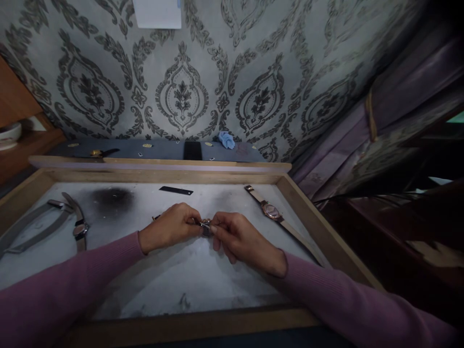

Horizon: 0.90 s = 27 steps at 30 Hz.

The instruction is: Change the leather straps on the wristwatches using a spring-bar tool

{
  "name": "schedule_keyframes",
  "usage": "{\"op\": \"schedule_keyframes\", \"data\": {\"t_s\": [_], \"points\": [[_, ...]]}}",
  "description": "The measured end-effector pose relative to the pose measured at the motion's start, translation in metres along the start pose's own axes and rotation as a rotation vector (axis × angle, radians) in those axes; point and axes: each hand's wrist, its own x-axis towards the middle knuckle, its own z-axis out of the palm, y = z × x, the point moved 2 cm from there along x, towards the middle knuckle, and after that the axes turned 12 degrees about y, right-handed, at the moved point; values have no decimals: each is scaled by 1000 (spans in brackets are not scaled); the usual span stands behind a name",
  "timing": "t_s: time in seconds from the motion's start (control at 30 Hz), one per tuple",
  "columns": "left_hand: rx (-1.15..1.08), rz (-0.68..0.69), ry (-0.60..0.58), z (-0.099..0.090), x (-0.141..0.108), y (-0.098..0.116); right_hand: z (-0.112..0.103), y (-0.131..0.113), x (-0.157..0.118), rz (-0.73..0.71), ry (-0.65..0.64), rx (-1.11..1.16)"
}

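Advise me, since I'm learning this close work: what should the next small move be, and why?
I'd probably ease the right hand back slightly while the left hand steadies the small metallic object. Both hands' fingertips crowd around it, hiding much of it, so a clearer view seems useful.

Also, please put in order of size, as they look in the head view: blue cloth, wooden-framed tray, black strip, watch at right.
1. Wooden-framed tray
2. Watch at right
3. Black strip and blue cloth: too alike to rank

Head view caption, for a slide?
Left hand and right hand pinch at a small metallic piece, wristwatches lying either side.
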Motion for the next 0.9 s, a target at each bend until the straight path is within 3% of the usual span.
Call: {"op": "schedule_keyframes", "data": {"t_s": [0.27, 0.7, 0.8, 0.9], "points": [[-33, 0, -12, 1, 1, -2, -1, 0, -2, -45, 26, -64], [-62, -19, -13, 1, 1, -2, -3, 0, 4, 42, -46, 51], [-83, -21, -25, 3, 2, -3, -2, 0, 2, -27, -5, -55], [-94, -30, -32, 3, 3, -6, -2, -5, -3, -198, 80, -288]]}}
